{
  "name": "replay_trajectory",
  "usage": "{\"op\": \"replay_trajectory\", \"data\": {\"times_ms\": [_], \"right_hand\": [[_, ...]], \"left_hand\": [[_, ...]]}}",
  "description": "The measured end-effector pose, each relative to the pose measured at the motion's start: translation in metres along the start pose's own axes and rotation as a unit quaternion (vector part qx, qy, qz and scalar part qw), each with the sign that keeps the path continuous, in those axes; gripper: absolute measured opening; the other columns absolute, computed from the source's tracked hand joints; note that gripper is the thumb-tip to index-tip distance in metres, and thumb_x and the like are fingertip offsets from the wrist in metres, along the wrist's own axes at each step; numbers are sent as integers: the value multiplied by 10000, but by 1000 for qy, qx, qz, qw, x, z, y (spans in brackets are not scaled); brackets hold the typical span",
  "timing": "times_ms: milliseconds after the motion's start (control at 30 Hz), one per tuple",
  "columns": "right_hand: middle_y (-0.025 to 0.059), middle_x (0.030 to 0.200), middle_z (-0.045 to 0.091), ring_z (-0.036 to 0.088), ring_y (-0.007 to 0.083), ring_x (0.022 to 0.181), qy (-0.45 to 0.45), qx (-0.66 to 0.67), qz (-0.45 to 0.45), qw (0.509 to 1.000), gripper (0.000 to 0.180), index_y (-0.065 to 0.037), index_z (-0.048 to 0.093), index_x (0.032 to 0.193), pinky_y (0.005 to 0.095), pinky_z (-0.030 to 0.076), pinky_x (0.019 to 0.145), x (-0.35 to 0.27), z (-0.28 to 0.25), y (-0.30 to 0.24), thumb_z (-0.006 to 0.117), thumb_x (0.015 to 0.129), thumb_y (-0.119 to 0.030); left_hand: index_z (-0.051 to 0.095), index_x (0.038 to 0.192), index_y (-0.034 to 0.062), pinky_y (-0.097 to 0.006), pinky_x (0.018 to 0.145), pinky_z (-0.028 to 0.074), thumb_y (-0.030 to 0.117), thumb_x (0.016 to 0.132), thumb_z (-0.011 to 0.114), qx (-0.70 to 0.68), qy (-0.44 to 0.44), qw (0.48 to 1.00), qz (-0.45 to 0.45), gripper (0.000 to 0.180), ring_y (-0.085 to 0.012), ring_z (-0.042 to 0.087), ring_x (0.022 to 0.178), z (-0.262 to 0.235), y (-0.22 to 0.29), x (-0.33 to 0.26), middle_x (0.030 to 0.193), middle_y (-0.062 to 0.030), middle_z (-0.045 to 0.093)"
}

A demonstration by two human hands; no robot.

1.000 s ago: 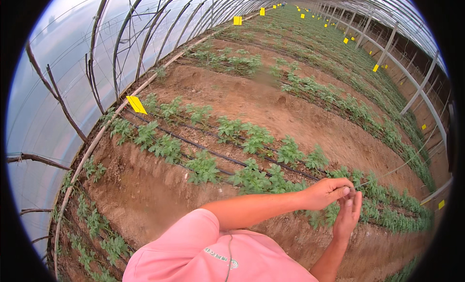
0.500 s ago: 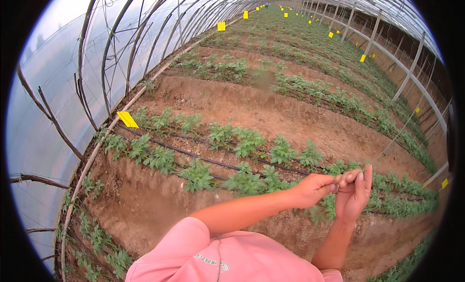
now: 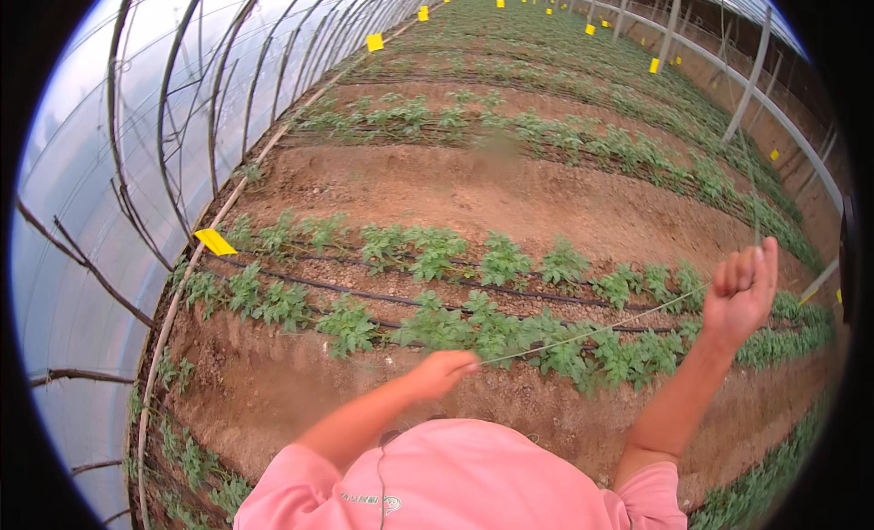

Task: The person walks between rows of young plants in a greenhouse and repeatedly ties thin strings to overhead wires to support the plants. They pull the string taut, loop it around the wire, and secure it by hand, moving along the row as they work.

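Note:
A thin pale string (image 3: 583, 337) runs taut between my two hands, slanting up to the right above the plants. My left hand (image 3: 443, 373) is closed on its lower end, low in front of my chest. Farther right and higher, my right hand (image 3: 742, 293) is closed round the other end, fingers curled into the palm. Another thin line rises from the right hand toward the frame overhead. Beneath the string stands a row of leafy green plants (image 3: 482, 322), apart from my hands.
Black drip hoses (image 3: 337, 291) run along the near bed. A yellow card (image 3: 215, 242) hangs at the row's left end. Bent poles (image 3: 164, 102) and plastic film (image 3: 82, 157) line the left side. Bare soil (image 3: 382, 188) separates the rows, and posts (image 3: 748, 79) stand at the right.
My hands were together at the right and are now far apart, the left drawn left, the right raised rightward. The string stretches between them. The view has shifted slightly.

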State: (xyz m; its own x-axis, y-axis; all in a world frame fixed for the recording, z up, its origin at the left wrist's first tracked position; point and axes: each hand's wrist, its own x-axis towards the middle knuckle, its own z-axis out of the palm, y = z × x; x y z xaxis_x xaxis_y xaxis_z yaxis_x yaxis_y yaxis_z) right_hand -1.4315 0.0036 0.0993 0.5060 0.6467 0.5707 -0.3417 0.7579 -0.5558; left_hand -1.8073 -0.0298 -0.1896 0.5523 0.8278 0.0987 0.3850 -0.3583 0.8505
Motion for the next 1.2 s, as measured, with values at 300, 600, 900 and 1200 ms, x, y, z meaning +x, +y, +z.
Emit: {"op": "replay_trajectory", "data": {"times_ms": [300, 600, 900, 1200], "right_hand": [[26, 842, 664, 519, 55, 583, -222, -194, 165, 941, 293, -47, 555, 1133, 214, 452, 455, -45, -67, 62, 662, 962, -260], [244, 1124, 628, 619, 409, 1006, -514, -388, 374, 667, 347, -20, 540, 1228, 415, 505, 882, -226, -90, 165, 597, 973, -249], [-73, 569, 330, 321, 51, 429, 115, -101, 473, 867, 120, -123, 473, 906, 208, 242, 355, -163, -109, 127, 548, 917, -29], [-3, 612, 285, 258, 120, 518, 264, -114, 183, 940, 332, -111, 321, 683, 301, 220, 448, -10, -214, 75, 362, 1012, -88]], "left_hand": [[633, 955, 20, -404, 713, 488, 203, 979, 569, 47, 23, 970, -238, 196, -312, 587, 736, 47, -73, -90, 808, -180, 622], [592, 918, 5, -390, 668, 472, 163, 978, 556, -43, -40, 988, -145, 173, -291, 547, 692, 35, 43, 46, 783, -176, 613], [578, 886, 15, -312, 640, 430, 187, 1017, 549, -71, -31, 973, -216, 218, -117, 447, 702, 2, -48, -57, 699, -44, 460], [661, 959, 48, -445, 722, 487, 161, 918, 631, 132, -86, 918, -364, 123, -377, 629, 801, -95, -207, -351, 886, -219, 646]]}}
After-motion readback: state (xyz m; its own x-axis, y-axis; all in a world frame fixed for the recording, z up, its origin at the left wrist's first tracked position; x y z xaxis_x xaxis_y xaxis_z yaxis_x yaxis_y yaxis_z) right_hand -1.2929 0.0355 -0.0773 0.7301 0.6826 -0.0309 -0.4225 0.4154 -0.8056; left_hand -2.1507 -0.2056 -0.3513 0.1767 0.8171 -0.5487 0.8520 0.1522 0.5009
